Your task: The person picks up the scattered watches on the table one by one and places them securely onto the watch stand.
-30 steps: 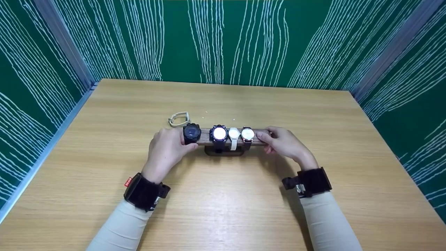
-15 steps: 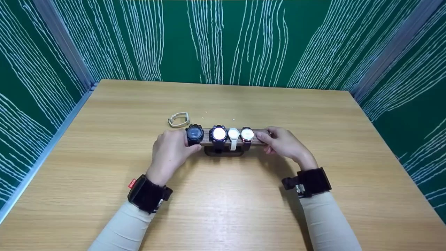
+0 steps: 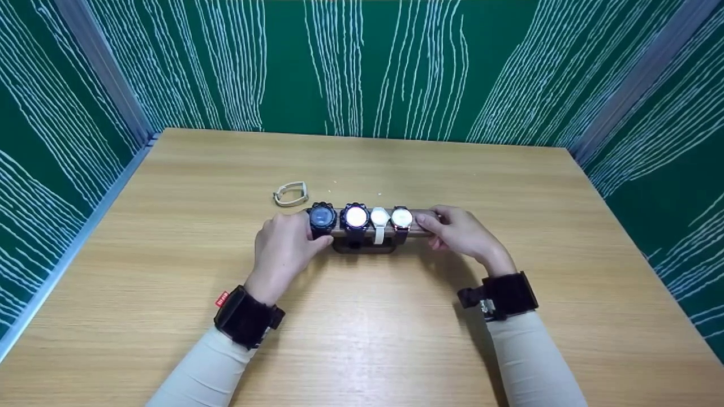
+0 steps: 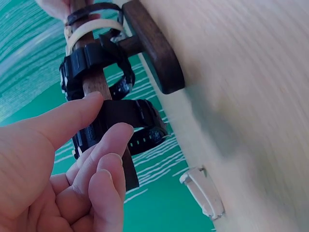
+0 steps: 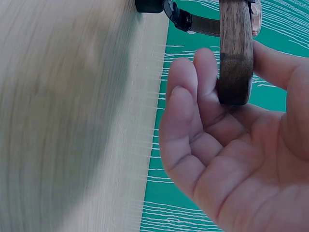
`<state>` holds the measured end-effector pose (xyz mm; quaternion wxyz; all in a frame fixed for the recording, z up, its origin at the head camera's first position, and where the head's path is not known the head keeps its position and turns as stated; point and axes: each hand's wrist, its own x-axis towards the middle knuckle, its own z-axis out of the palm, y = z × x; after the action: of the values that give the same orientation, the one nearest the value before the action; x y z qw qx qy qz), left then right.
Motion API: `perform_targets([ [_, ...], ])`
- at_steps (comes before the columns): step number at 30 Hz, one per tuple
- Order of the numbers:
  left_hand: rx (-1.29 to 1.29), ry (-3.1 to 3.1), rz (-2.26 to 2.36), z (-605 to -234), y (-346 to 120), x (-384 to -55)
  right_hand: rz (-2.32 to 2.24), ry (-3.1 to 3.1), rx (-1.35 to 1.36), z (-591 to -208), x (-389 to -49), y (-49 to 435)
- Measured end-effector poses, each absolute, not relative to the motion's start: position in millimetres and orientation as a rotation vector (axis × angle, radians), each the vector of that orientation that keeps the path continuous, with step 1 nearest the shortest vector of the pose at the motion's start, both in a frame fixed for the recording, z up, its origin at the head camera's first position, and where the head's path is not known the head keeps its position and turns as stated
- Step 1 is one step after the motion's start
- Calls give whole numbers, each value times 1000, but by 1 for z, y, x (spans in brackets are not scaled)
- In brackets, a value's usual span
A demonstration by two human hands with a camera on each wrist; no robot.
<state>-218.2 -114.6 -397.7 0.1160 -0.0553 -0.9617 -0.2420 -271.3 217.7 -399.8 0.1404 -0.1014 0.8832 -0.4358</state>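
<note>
A dark wooden watch stand [image 3: 419,230] carries a row of watches on its crossbar. My left hand [image 3: 281,244] holds a chunky black watch [image 3: 322,216] at the bar's left end, its strap looped round the bar; in the left wrist view the thumb lies at the strap's edge and the fingers curl beneath. At the other end, my right hand [image 3: 461,233] pinches the bar, thumb on one face and fingers behind. Between them sit a black watch [image 3: 356,217] with a glaring face, a slim white watch [image 3: 379,218] and a dark-strapped watch [image 3: 402,218] with a pale dial.
A cream-strapped watch [image 3: 291,194] lies on its side on the wooden table [image 3: 362,316], behind the left hand. The stand's rounded base [image 4: 161,58] rests on the tabletop. Green walls [image 3: 317,68] with white lines enclose the back and sides.
The left hand has slid to the right along the bar, bringing the chunky black watch closer to the other black watch. The right hand keeps its place on the bar's end.
</note>
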Motion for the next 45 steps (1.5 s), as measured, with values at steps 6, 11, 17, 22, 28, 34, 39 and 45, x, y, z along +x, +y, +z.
perform_targets([
  [6, -163, -2819, -706, -399, -113, -218, -1244, 2556, -297, -400, -271, 218],
  [11, -184, -2802, -685, -400, -112, -217, -1230, 2569, -297, -400, -271, 218],
  [17, -212, -2768, -672, -401, -111, -216, -1221, 2579, -298, -399, -271, 218],
  [22, -219, -2768, -666, -402, -110, -217, -1210, 2591, -308, -400, -272, 219],
  [28, -230, -2769, -649, -402, -110, -217, -1211, 2597, -312, -402, -272, 219],
  [34, -227, -2778, -639, -401, -110, -217, -1212, 2594, -312, -402, -273, 219],
  [39, -230, -2788, -625, -401, -110, -218, -1214, 2587, -311, -401, -272, 219],
  [45, -238, -2787, -627, -401, -111, -217, -1221, 2577, -309, -400, -270, 218],
])
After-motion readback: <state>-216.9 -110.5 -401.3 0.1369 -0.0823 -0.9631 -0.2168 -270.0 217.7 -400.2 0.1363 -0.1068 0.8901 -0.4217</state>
